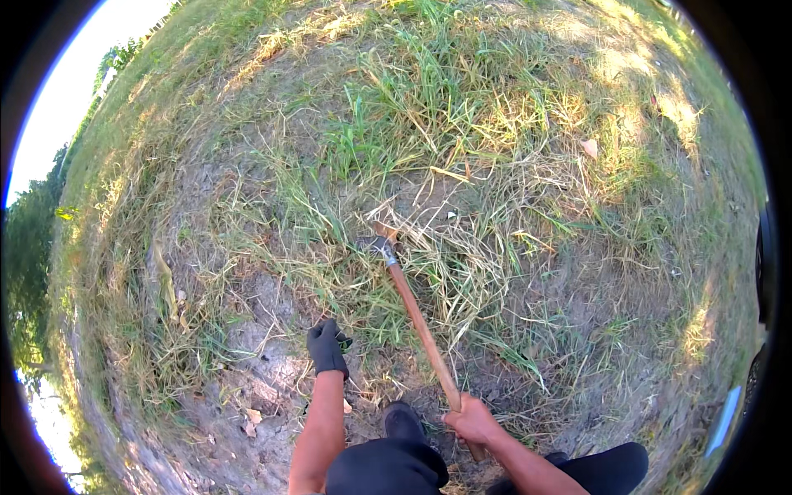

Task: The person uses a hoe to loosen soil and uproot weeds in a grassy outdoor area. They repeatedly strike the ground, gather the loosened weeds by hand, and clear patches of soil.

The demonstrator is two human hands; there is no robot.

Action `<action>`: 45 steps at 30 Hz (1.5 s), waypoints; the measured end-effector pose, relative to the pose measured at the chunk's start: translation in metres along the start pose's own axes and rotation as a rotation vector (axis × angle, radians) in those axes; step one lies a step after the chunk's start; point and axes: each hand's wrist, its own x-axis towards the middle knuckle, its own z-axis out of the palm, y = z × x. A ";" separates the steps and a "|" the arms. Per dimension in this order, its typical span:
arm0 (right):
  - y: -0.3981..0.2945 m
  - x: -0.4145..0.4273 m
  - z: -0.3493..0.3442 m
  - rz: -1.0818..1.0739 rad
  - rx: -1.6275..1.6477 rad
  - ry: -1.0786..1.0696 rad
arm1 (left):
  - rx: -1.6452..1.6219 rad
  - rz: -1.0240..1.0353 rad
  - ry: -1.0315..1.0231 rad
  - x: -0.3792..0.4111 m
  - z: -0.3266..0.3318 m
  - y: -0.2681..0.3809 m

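My right hand (473, 421), bare, grips the wooden handle (427, 337) of a short hoe near its lower end. The handle slants up and to the left, away from me. Its metal head (377, 244) rests among cut grass, and the blade is partly hidden by stalks. Around the head lies a heap of dry, loose grass (461, 266). My left hand (328, 346) wears a dark glove and is held low over the soil, left of the handle. Its fingers are curled, and whether anything is between them cannot be seen.
Green grass tufts (427, 93) stand beyond the hoe head. My dark shoe (402, 422) is on the ground between my arms, below the handle. Dry leaves (252, 422) lie at left on bare soil. A light blue flat object (723, 422) shows at the right rim.
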 end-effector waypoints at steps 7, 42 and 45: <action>-0.068 0.024 -0.046 -0.215 0.344 0.393 | 0.132 0.152 -0.012 0.019 -0.014 -0.011; -0.110 0.051 -0.101 0.028 0.223 0.131 | 1.707 0.303 -0.596 -0.019 0.007 -0.055; -0.058 0.006 -0.111 0.044 0.180 0.179 | 1.761 0.275 -0.625 -0.018 0.016 -0.063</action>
